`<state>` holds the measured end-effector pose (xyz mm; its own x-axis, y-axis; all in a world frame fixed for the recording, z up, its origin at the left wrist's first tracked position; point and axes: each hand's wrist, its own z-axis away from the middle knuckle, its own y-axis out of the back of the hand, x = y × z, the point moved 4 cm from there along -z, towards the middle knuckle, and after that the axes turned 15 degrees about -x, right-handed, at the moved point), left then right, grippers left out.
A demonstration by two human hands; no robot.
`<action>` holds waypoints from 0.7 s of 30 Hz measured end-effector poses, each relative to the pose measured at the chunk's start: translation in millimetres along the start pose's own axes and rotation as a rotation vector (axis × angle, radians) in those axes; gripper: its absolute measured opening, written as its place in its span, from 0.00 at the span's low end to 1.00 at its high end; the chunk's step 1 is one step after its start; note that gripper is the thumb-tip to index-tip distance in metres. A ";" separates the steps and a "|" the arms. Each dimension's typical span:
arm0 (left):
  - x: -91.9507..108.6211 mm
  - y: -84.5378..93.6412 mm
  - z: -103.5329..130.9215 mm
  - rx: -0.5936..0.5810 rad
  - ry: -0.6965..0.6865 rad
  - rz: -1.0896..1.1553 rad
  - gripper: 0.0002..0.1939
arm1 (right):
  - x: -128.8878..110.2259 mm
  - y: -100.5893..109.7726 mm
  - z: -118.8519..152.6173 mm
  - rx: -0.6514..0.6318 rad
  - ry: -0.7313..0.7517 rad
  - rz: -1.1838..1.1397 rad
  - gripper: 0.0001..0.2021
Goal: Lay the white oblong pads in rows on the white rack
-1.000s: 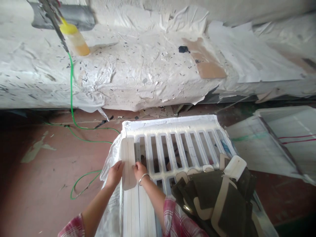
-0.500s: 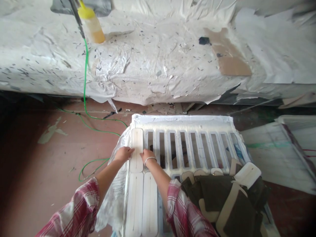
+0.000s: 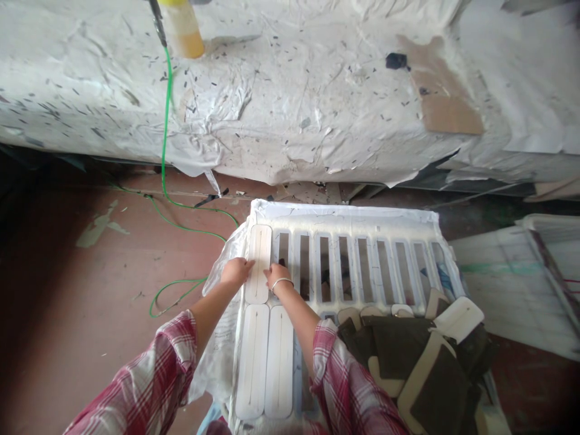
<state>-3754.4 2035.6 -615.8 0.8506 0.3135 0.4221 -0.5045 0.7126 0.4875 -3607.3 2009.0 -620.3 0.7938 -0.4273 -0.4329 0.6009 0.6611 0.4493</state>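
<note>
A long white piece with rounded corners and a thin line down its middle (image 3: 260, 248) lies at the far left of a slotted white crate top (image 3: 353, 225). My left hand (image 3: 238, 272), fingers closed, holds its left edge. On the opposite edge my right hand (image 3: 278, 278), with a bracelet at the wrist, is closed in a pinch. Two similar lined pieces, a left one (image 3: 252, 368) and a right one (image 3: 280, 368), lie side by side nearer to me. Part of the crate's near side is hidden by my right forearm.
Dark pieces with cream edges (image 3: 399, 350) are heaped on the crate's right side, one white lined piece (image 3: 460, 319) on top. Beyond stands a cloth-covered bench (image 3: 290, 90) with scraps and a bottle of yellow liquid (image 3: 188, 36). A green cord (image 3: 165, 133) trails to the floor.
The view has shifted, so the bench and crate appear higher and further right. Both hands stay at the edges of the same white piece, which keeps its place on the crate.
</note>
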 end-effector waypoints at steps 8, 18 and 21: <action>-5.1 -4.8 -5.3 -0.102 0.022 0.269 0.16 | 3.6 0.0 -2.4 0.024 -0.004 -0.046 0.10; -25.3 -33.3 47.8 0.017 -0.096 0.859 0.28 | -0.8 4.8 -3.0 -0.041 -0.004 -0.127 0.09; -25.1 -23.7 57.8 0.175 -0.228 0.639 0.25 | -1.5 4.7 -1.8 -0.060 -0.018 -0.185 0.09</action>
<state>-3772.3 1974.6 -593.8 0.3371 0.4844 0.8073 -0.9280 0.3154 0.1983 -3605.9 2013.8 -619.0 0.6722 -0.5552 -0.4898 0.7304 0.6057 0.3158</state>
